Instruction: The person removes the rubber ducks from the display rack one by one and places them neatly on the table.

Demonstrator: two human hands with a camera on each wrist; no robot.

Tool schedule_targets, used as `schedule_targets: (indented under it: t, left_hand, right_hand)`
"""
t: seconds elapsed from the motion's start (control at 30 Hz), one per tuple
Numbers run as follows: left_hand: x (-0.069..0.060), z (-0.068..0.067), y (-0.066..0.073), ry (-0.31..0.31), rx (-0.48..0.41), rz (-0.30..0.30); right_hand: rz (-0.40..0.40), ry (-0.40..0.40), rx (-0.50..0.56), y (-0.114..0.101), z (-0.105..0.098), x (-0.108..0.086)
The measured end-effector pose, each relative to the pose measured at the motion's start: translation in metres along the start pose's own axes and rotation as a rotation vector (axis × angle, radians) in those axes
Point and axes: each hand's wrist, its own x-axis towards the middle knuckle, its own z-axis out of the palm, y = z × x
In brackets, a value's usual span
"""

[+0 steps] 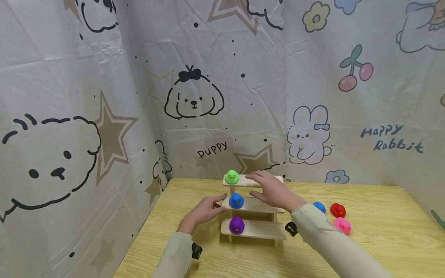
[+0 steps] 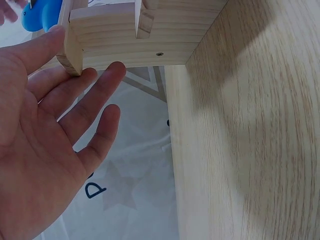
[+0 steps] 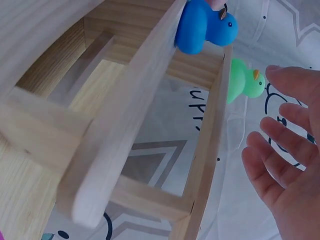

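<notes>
A three-tier wooden display stand (image 1: 259, 231) has one rubber duck on each tier. The green duck (image 1: 232, 177) is at the top left, the blue duck (image 1: 236, 201) on the middle tier, and the purple duck (image 1: 236, 225) at the bottom. My left hand (image 1: 205, 211) pinches the left end of the middle shelf (image 2: 74, 57) between thumb and index finger, its other fingers spread loosely. Over the stand's upper part my right hand (image 1: 272, 190) hovers with relaxed, slightly bent fingers. Nothing is in it; in the right wrist view it is apart from the green duck (image 3: 242, 82).
Right of the stand, partly behind my right sleeve, lie another blue duck (image 1: 319, 207), a red duck (image 1: 338, 210) and a pink duck (image 1: 342, 225) on the wooden table (image 1: 389, 247). A printed curtain (image 1: 257, 96) encloses the table's back and sides.
</notes>
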Motion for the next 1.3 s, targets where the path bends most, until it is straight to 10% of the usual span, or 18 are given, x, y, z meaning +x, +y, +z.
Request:
schedule_targets:
  t: [1.3]
  left_hand:
    - [-0.001,0.001,-0.001,0.001,-0.011,0.012]
  right_hand:
    - [0.123,-0.054,0.172,0.000,0.035,0.048]
